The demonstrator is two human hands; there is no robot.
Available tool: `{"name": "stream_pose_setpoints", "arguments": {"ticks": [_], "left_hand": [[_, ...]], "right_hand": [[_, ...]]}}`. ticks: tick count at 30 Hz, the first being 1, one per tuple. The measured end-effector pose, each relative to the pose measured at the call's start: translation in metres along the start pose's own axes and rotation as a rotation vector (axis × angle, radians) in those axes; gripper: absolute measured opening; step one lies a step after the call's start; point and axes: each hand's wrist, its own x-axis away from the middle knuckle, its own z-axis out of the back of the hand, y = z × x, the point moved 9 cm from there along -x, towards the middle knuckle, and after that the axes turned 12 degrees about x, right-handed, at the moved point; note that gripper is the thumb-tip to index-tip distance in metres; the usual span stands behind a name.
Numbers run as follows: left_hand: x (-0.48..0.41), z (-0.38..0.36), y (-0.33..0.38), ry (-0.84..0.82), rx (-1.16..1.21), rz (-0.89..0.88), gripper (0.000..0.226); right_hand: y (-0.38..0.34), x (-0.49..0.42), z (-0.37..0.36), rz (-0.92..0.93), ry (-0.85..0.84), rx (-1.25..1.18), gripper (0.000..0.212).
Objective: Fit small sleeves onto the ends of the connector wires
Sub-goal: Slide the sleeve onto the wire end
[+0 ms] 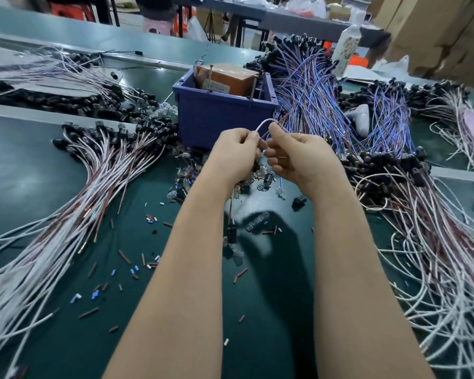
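A dark green work table [33, 170] is spread across the whole view, and cardboard cartons [435, 28] are stacked beyond its far right corner. Toward the far middle of the table a blue plastic bin [219, 116] is set, with a brown box [225, 79] held inside it. The left side is covered by a fanned bundle of white and brown wires [93, 192], with black connectors at the ends nearer the bin. A heap of blue wires [312, 86] is piled against the bin's right wall, and white and dark red wires [435, 242] are sprawled down the right side to the near edge. Open room is found only in a lane down the middle, from the bin to the near edge. That lane is strewn with short cut sleeves [125, 257] in brown, blue and white and with small clear parts [260, 184].

Above the far end of the lane, just in front of the bin's near wall, both hands are held clear of the table. A single pale wire [263, 123] is arched between them. One end is pinched in the curled fingers of the left hand [230, 154], the other between thumb and forefinger of the right hand [298, 157]. The hands are nearly touching. Whether a sleeve sits on the wire's end cannot be told.
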Motion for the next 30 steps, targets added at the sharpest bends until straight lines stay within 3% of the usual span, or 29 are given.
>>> {"name": "stream_pose_setpoints", "arguments": {"ticks": [5,8,13,15,18,21,24,27,30], "left_hand": [[0.004,-0.005,0.007,-0.049,-0.159,-0.043,0.029],[0.006,-0.004,0.017,-0.084,-0.413,-0.100,0.029],[0.015,-0.006,0.014,-0.278,-0.739,0.029,0.029],[0.019,-0.005,0.008,-0.330,-0.818,0.079,0.027],[0.017,-0.001,0.009,-0.313,-0.711,0.083,0.028],[0.005,0.016,0.024,-0.049,-0.368,0.007,0.031],[-0.002,0.033,0.018,0.132,-0.114,0.048,0.037],[0.000,0.033,0.000,0.115,-0.035,0.166,0.030],[0.003,0.033,0.001,0.134,0.030,0.129,0.034]], "right_hand": [[-0.008,-0.002,-0.004,0.086,0.054,0.015,0.026],[0.004,-0.005,0.001,-0.014,0.110,-0.250,0.029],[0.011,-0.007,0.013,-0.068,0.180,-0.627,0.030],[0.005,-0.006,0.015,-0.023,0.178,-0.514,0.032],[-0.009,-0.003,0.007,0.066,0.131,-0.097,0.033],[-0.018,0.004,-0.014,0.125,-0.034,0.256,0.031],[-0.022,0.012,-0.033,0.180,-0.203,0.456,0.031],[-0.019,0.015,-0.043,0.197,-0.294,0.554,0.035],[-0.014,0.016,-0.045,0.197,-0.338,0.633,0.029]]}}
